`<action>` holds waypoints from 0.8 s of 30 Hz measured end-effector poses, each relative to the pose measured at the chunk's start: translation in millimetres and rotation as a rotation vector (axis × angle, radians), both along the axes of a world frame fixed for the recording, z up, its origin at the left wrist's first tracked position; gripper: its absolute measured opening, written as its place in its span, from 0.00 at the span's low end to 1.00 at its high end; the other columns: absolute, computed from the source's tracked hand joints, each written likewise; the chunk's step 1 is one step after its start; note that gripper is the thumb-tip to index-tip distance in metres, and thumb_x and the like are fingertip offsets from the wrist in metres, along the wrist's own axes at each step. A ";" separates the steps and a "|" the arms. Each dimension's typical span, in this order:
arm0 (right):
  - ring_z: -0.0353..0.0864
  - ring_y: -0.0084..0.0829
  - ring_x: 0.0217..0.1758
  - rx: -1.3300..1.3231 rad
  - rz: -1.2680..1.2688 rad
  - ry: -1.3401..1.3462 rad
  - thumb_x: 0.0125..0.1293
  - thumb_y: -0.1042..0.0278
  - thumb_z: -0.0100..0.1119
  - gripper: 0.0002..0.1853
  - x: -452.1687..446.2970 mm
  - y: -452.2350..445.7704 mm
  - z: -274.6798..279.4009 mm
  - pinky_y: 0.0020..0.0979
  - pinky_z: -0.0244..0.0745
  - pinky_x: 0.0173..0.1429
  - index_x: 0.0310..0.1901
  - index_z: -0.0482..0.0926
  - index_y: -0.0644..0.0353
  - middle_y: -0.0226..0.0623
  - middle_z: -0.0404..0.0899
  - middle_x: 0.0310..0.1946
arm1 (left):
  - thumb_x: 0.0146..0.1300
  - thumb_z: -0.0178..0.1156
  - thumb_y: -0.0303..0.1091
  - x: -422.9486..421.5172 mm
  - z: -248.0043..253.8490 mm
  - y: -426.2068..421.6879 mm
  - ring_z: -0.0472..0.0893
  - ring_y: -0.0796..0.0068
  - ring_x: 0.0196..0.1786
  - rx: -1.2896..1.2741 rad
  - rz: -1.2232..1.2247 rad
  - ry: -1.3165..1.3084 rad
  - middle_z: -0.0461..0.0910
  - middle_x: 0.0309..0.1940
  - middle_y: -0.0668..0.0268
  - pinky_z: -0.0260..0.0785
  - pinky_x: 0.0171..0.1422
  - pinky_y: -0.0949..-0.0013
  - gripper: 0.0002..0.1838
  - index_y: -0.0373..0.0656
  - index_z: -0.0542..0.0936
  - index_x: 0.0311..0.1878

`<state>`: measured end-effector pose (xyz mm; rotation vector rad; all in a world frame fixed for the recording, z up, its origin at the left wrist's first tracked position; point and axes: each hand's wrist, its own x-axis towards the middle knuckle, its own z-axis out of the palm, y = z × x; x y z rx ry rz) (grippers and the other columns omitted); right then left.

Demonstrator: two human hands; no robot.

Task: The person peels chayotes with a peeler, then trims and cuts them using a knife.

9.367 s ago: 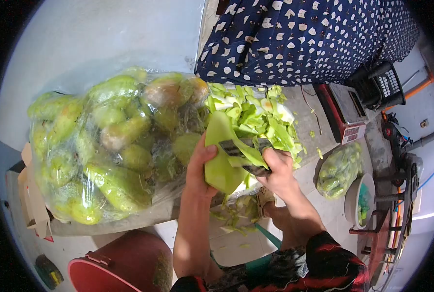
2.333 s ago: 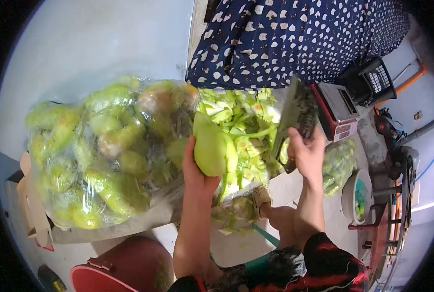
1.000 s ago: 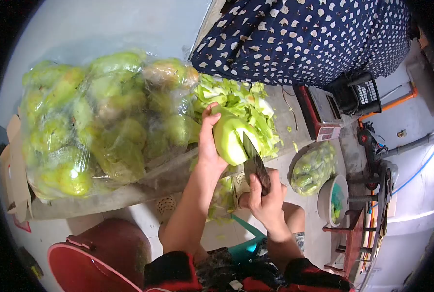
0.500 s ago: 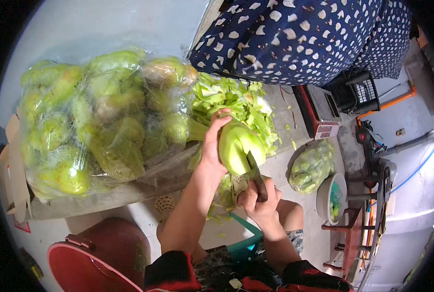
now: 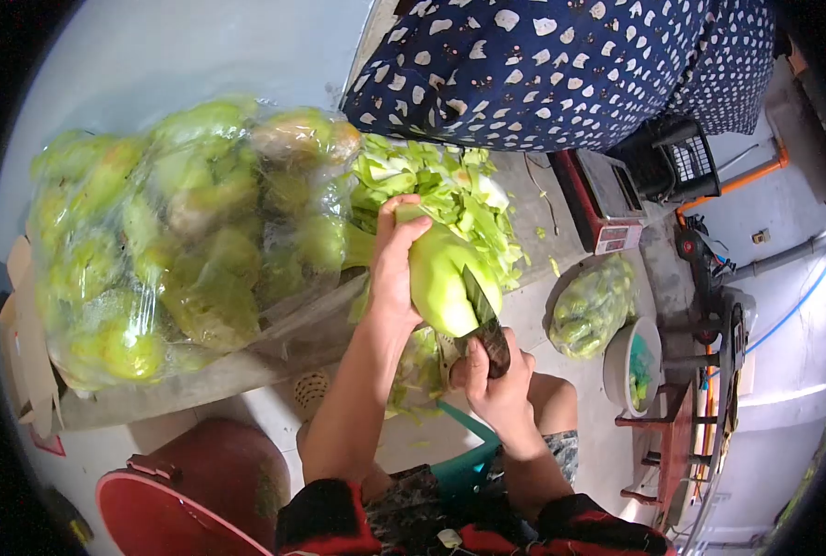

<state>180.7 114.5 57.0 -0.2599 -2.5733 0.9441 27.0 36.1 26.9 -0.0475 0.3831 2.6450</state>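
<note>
My left hand is wrapped round the upper left side of a large, smooth, pale green vegetable, grooved like a chayote and bare of skin where I can see it. In my right hand is a dark-bladed knife, gripped low with the thumb along it. Its blade lies against the vegetable's lower right side, by the groove; how deep it sits I cannot tell. Just beyond, a heap of green and white peelings covers part of the worktop.
On the left lies a big clear plastic bag full of green vegetables. A red bucket stands below. To the right are a scale, a filled bag and a white basin. Dark patterned cloth hangs across the top.
The knife has shifted slightly along the vegetable's groove and its blade shows at a different angle. Both hands keep their grips. The whole view has moved a little.
</note>
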 end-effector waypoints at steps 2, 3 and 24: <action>0.77 0.38 0.17 0.259 0.072 0.170 0.65 0.73 0.57 0.03 -2.0 3.1 -11.2 0.33 0.70 0.26 0.37 0.75 0.63 0.39 0.74 0.18 | 0.64 0.52 0.29 3.1 -2.2 2.3 0.80 0.63 0.41 0.147 -0.155 -0.060 0.75 0.40 0.61 0.78 0.43 0.56 0.13 0.53 0.70 0.51; 0.76 0.38 0.16 0.191 0.015 0.112 0.66 0.72 0.57 0.04 -2.9 1.2 -6.0 0.33 0.70 0.25 0.36 0.75 0.63 0.39 0.74 0.19 | 0.64 0.55 0.37 2.7 -19.0 18.0 0.82 0.55 0.36 0.092 -0.112 -0.189 0.79 0.34 0.57 0.78 0.42 0.52 0.12 0.51 0.74 0.50; 0.76 0.33 0.16 -0.133 0.026 0.032 0.66 0.74 0.59 0.05 -6.6 13.2 -5.2 0.30 0.67 0.24 0.36 0.73 0.63 0.39 0.73 0.16 | 0.64 0.51 0.33 6.7 -2.3 13.6 0.78 0.66 0.40 -0.076 0.032 -0.096 0.73 0.39 0.64 0.76 0.45 0.62 0.09 0.49 0.70 0.48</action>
